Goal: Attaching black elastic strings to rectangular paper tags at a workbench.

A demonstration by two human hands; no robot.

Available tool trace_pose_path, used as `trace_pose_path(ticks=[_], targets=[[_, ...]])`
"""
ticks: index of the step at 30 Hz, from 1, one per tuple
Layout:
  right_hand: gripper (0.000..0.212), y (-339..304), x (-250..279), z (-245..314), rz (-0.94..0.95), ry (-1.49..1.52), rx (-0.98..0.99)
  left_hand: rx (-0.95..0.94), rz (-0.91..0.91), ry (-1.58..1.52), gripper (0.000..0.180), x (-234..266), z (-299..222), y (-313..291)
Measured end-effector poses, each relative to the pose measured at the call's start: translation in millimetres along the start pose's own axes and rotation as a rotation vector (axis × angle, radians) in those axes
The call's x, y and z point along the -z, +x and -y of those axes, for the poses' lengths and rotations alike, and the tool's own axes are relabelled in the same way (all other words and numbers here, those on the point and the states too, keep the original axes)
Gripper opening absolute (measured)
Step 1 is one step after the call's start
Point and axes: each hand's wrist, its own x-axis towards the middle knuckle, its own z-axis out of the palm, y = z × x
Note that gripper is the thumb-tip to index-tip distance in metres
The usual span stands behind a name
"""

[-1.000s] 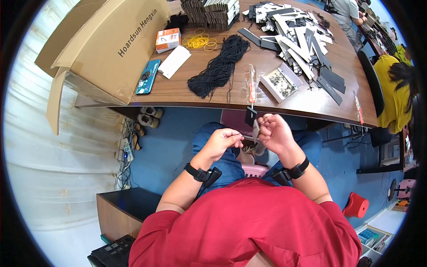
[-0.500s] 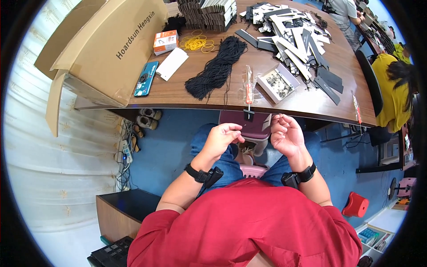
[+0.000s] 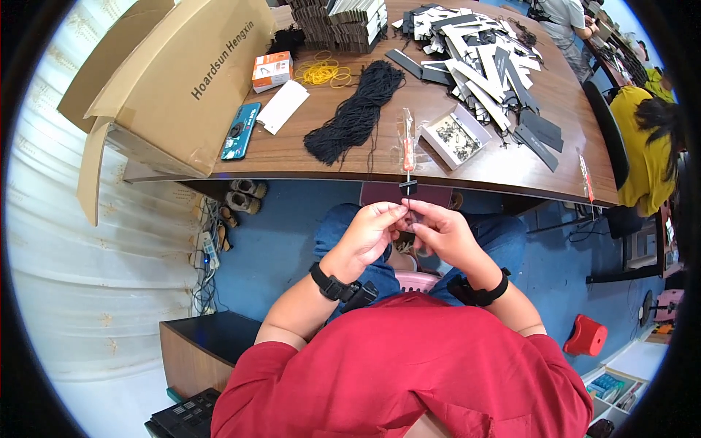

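My left hand (image 3: 374,232) and my right hand (image 3: 445,232) meet just below the table's front edge, above my lap. Both are closed, with thumbs and fingertips pinched close together. A short dark strand shows at the fingertips; what else they hold is hidden. Right above them, a red-handled tool (image 3: 408,157) with a thin metal shaft is taped to the tabletop and points over the edge. At its tip sits a small black piece (image 3: 408,188). Beside the tool, an open white box (image 3: 478,131) holds small dark fittings.
On the table lie a bundle of black cords (image 3: 355,109), yellow rubber bands (image 3: 321,71), a heap of black and white tags (image 3: 482,73), stacked tags (image 3: 339,25) and a teal phone-like object (image 3: 239,131). A cardboard box (image 3: 182,87) stands left. A person in yellow (image 3: 642,150) sits right.
My hands were apart and have come together under the tool's tip. The right hand moved left, and the pale piece seen at its fingers is now hidden.
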Motion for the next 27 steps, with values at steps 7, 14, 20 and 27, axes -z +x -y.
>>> trace_pose_path(ticks=[7,14,20,27], targets=[[0.015,6,-11,-3,-0.344,-0.758,0.547,0.037,0.022,-0.022,0.018,4,15,0],[0.008,3,0,11,-0.294,-0.792,0.495,-0.048,0.046,0.247,0.018,-3,0,-11],[0.007,-6,17,50,-0.005,-0.12,0.051,-0.735,0.051,1.196,0.057,-32,-3,-13],[0.005,6,39,44,-0.421,-0.58,0.688,-0.445,0.139,0.784,0.036,-18,15,0]])
